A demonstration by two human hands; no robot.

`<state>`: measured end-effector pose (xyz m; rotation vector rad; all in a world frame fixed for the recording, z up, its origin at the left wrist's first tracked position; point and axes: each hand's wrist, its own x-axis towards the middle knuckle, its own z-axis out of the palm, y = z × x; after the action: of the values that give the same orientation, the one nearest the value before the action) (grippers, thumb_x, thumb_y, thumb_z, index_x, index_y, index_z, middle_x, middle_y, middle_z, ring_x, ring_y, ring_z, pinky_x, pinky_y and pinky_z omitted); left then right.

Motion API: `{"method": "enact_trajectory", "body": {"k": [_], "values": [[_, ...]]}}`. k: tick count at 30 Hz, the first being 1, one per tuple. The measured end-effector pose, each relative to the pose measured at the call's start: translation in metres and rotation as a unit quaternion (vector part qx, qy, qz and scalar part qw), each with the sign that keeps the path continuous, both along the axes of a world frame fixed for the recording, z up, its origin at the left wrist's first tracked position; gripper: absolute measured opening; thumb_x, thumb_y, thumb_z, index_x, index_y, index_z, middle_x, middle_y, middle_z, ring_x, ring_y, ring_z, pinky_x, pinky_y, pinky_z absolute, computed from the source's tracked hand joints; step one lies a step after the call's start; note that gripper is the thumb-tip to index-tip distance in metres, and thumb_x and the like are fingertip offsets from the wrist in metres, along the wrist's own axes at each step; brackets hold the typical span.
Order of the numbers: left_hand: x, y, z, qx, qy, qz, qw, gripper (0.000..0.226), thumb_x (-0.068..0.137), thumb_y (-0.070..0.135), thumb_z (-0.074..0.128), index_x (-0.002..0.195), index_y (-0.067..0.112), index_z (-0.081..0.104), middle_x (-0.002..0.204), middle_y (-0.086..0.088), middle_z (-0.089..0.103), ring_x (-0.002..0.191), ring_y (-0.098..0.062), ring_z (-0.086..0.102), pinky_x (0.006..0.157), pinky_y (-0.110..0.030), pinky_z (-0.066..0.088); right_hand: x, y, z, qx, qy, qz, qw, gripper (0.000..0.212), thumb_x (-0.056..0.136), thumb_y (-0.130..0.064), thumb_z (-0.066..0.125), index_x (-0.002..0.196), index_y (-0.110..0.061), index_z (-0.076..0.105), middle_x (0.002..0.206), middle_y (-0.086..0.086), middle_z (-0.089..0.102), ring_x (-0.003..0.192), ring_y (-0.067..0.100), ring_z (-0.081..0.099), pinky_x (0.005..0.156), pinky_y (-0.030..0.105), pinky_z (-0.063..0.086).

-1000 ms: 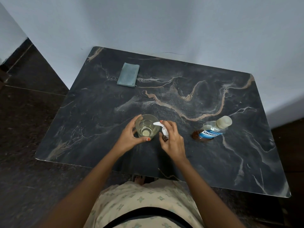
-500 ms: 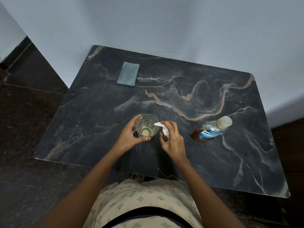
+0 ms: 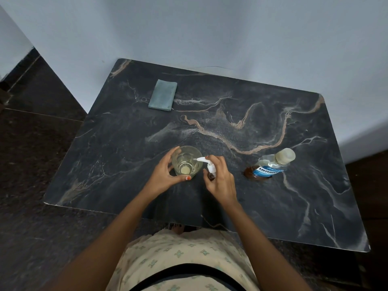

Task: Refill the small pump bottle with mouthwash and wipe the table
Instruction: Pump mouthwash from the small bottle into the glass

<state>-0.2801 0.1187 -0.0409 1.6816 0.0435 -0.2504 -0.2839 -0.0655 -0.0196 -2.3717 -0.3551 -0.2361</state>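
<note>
Head view, from the left: a folded grey-blue cloth (image 3: 162, 95) lies far back on the dark marbled tabletop (image 3: 273, 206), well apart from everything else. Near the front middle stands a clear glass (image 3: 186, 162) with a shallow layer of pale yellowish liquid at its bottom. The left hand (image 3: 162, 177) curls round its left side, thumb on the near wall. Just right of it, the right hand (image 3: 221, 181) grips the small pump bottle (image 3: 211, 170), a finger lying on the white pump head, whose nozzle reaches left over the glass's rim. Farther right is the capped mouthwash bottle (image 3: 270, 166), with a blue label and brownish liquid at its base. Compared with a second ago, both hands and all containers sit where they were.
</note>
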Motion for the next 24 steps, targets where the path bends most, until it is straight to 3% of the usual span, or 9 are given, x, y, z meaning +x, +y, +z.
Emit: {"method": "enact_trajectory", "body": {"k": [4, 11, 19, 24], "values": [[-0.0003, 0.0001, -0.0003, -0.001, 0.001, 0.003, 1.000, 0.086, 0.060, 0.013, 0.082, 0.124, 0.041, 0.033, 0.135, 0.008, 0.044, 0.123, 0.001, 0.042, 0.098, -0.011, 0.035, -0.0016, 0.0002, -0.0008, -0.018, 0.007, 0.006, 1.000, 0.048, 0.078, -0.002, 0.065, 0.108, -0.026, 0.036, 0.099, 0.013, 0.057, 0.064, 0.024, 0.060, 0.050, 0.042, 0.055], [0.0002, 0.0003, -0.0018, 0.000, 0.000, 0.003, 1.000, 0.087, 0.059, 0.012, 0.082, 0.126, 0.038, 0.033, 0.134, 0.009, 0.044, 0.122, 0.001, 0.043, 0.097, -0.010, 0.035, -0.0021, -0.0002, 0.0018, 0.006, 0.007, 0.002, 1.000, 0.058, 0.081, -0.006, 0.063, 0.122, -0.031, 0.032, 0.110, 0.010, 0.056, 0.068, 0.021, 0.061, 0.055, 0.035, 0.055], [0.0004, 0.0008, -0.0016, 0.000, 0.004, 0.000, 1.000, 0.089, 0.056, 0.022, 0.082, 0.127, 0.039, 0.032, 0.135, 0.010, 0.043, 0.123, 0.000, 0.042, 0.097, -0.010, 0.036, -0.0031, -0.0009, 0.0029, -0.018, -0.008, 0.015, 1.000, 0.049, 0.077, -0.001, 0.066, 0.108, -0.024, 0.037, 0.100, 0.015, 0.058, 0.064, 0.024, 0.061, 0.050, 0.041, 0.056], [0.0001, 0.0007, -0.0012, 0.004, 0.002, 0.000, 1.000, 0.088, 0.055, 0.025, 0.083, 0.125, 0.042, 0.033, 0.132, 0.014, 0.043, 0.123, 0.000, 0.042, 0.099, -0.016, 0.035, -0.0028, -0.0020, 0.0027, 0.012, 0.012, 0.006, 1.000, 0.057, 0.081, -0.007, 0.064, 0.121, -0.032, 0.032, 0.110, 0.010, 0.056, 0.071, 0.021, 0.061, 0.058, 0.034, 0.054]]}}
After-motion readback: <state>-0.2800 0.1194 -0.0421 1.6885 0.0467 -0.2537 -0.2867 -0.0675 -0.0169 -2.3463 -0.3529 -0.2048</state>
